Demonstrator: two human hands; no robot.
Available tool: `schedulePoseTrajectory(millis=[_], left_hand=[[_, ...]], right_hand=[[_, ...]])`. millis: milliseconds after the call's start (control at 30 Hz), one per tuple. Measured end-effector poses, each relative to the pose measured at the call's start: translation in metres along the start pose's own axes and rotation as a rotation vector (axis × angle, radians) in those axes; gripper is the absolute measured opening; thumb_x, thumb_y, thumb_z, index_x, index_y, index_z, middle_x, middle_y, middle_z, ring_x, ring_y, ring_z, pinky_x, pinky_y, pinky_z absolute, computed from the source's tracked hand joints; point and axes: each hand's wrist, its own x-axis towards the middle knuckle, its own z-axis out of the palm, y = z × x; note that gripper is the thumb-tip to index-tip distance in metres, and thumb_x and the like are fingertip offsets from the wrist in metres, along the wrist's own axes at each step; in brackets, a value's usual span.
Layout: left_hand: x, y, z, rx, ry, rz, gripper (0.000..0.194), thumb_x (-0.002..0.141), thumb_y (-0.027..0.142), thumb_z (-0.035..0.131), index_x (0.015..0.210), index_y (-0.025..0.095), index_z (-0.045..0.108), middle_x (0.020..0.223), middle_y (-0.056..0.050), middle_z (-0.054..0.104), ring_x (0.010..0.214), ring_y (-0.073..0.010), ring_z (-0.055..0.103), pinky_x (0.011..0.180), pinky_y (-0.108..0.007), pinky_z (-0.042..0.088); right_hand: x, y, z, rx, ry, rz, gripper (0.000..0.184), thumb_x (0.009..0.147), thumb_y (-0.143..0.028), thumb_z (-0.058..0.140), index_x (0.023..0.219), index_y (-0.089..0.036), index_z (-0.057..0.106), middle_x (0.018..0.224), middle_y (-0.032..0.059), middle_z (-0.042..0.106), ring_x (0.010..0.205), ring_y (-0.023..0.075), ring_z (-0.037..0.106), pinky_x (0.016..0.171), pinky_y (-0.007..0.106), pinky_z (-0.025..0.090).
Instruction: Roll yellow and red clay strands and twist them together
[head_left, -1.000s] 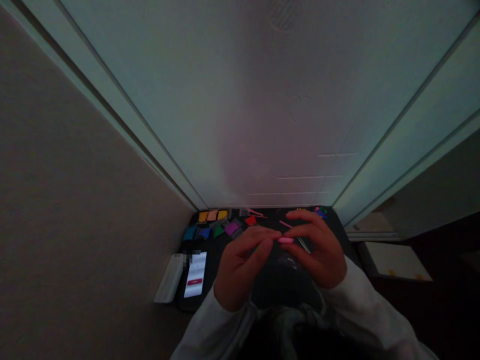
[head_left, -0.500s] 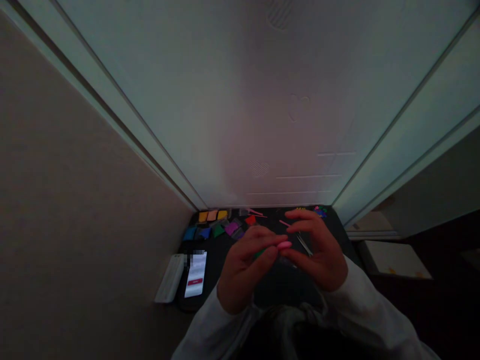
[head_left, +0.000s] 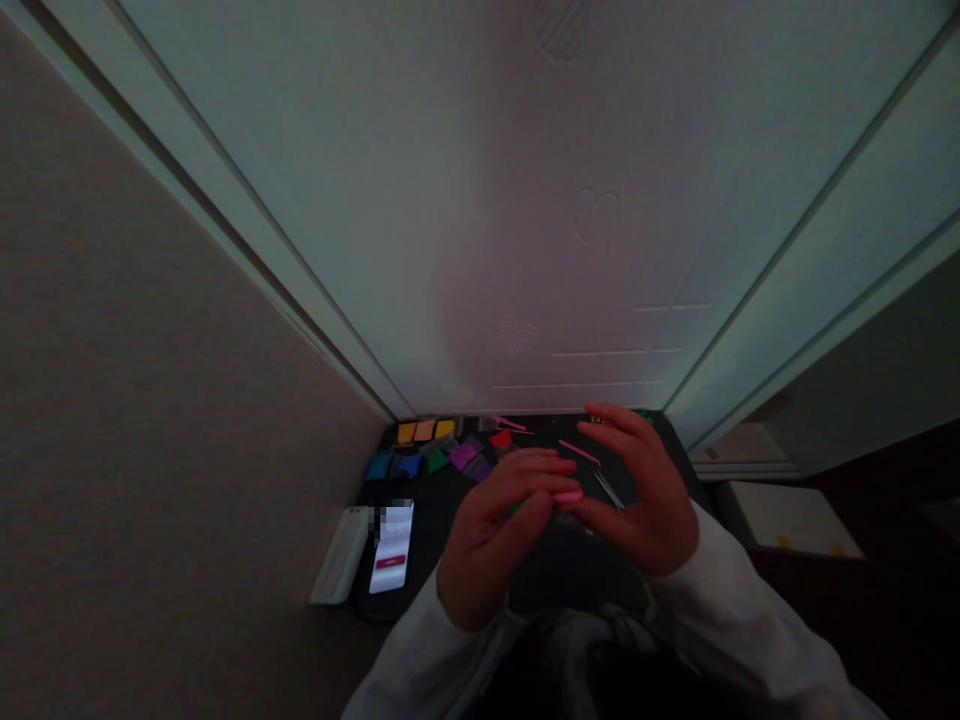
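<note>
A small, smooth pink lump of what looks like modelling clay (head_left: pixel 568 496) is pinched between the thumb and fingers of my left hand (head_left: pixel 495 530). My right hand (head_left: pixel 649 505) has its fingers raised and spread apart, with only the thumb tip at the right end of the pink clay. Something green (head_left: pixel 517 508) shows slightly behind my left thumb; most of it is hidden. Just beyond the hands lie a thin pink stick-like tool (head_left: pixel 580 453) and a slim metal tool (head_left: pixel 607 487), perhaps tweezers or scissors.
Packets of coloured clay (head_left: pixel 463 457) line the back left of the dark table (head_left: pixel 570 580). A lit phone (head_left: pixel 391 548) lies at the left beside a white box (head_left: pixel 340 558). A white panel (head_left: pixel 562 250) rises behind the table. A pale box (head_left: pixel 791 520) stands lower right.
My right index and other fingers have lifted off the pink clay and spread upward, leaving the thumb at it. My left hand keeps its pinch and has shifted slightly down.
</note>
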Motion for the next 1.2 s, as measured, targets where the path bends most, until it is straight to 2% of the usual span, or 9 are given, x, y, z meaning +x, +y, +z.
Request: schedulePoseTrajectory(millis=[167,367,533,733,900,1067,1200], left_hand=[[0.001,0.002,-0.001,0.025,-0.029,-0.009,0.022,0.078,0.022,0.042,0.085,0.019,0.064,0.093,-0.006,0.06,0.097,-0.019,0.048,0.091,-0.036,0.031],[0.0,-0.002,-0.003,0.067,-0.011,0.0,0.023,0.079,0.022,0.041,0.086,0.02,0.063,0.103,-0.006,0.054,0.104,-0.0192,0.042,0.093,-0.035,0.03],[0.001,-0.002,-0.006,0.123,-0.032,0.024,0.024,0.078,0.024,0.041,0.088,0.022,0.063,0.115,-0.004,0.049,0.113,-0.0211,0.035,0.098,-0.04,0.024],[0.006,0.007,-0.012,0.254,-0.148,0.038,0.024,0.078,0.024,0.041,0.087,0.024,0.064,0.12,-0.001,0.046,0.12,-0.0209,0.025,0.101,-0.042,0.016],[0.007,0.005,-0.01,0.287,-0.148,0.078,0.023,0.077,0.024,0.043,0.087,0.025,0.064,0.121,-0.001,0.046,0.121,-0.0207,0.025,0.101,-0.043,0.016],[0.006,0.002,-0.009,0.33,-0.156,0.099,0.021,0.07,0.024,0.054,0.089,0.025,0.063,0.122,-0.001,0.044,0.122,-0.0216,0.022,0.102,-0.043,0.015],[0.007,0.001,-0.007,0.342,-0.155,0.123,0.024,0.067,0.021,0.057,0.09,0.025,0.062,0.122,-0.002,0.045,0.122,-0.0218,0.023,0.101,-0.043,0.016]], right_hand=[[0.0,0.001,-0.001,-0.019,0.025,-0.035,0.05,0.062,-0.031,0.064,0.108,-0.021,0.046,0.115,0.0105,0.045,0.105,0.0248,0.043,0.086,0.043,0.038],[-0.001,0.001,0.001,-0.03,0.056,-0.03,0.052,0.063,-0.036,0.062,0.11,-0.022,0.045,0.114,0.0101,0.045,0.105,0.0255,0.043,0.084,0.045,0.039],[-0.004,0.006,0.001,-0.075,0.073,-0.022,0.066,0.06,-0.042,0.063,0.117,-0.022,0.039,0.121,0.0111,0.039,0.109,0.0277,0.039,0.087,0.047,0.036],[-0.005,0.008,0.0,-0.18,0.111,-0.014,0.087,0.055,-0.051,0.063,0.127,-0.022,0.024,0.13,0.0121,0.026,0.116,0.0328,0.028,0.09,0.052,0.029],[-0.005,0.007,-0.002,-0.229,0.139,-0.016,0.085,0.056,-0.052,0.061,0.127,-0.024,0.023,0.133,0.0103,0.021,0.118,0.0344,0.024,0.092,0.055,0.024],[-0.005,0.008,-0.003,-0.233,0.161,-0.019,0.08,0.059,-0.048,0.061,0.127,-0.025,0.025,0.133,0.009,0.021,0.118,0.0342,0.025,0.092,0.054,0.025],[-0.005,0.008,-0.005,-0.229,0.164,-0.028,0.076,0.06,-0.043,0.061,0.126,-0.025,0.027,0.132,0.0086,0.024,0.117,0.0331,0.026,0.092,0.054,0.025]])
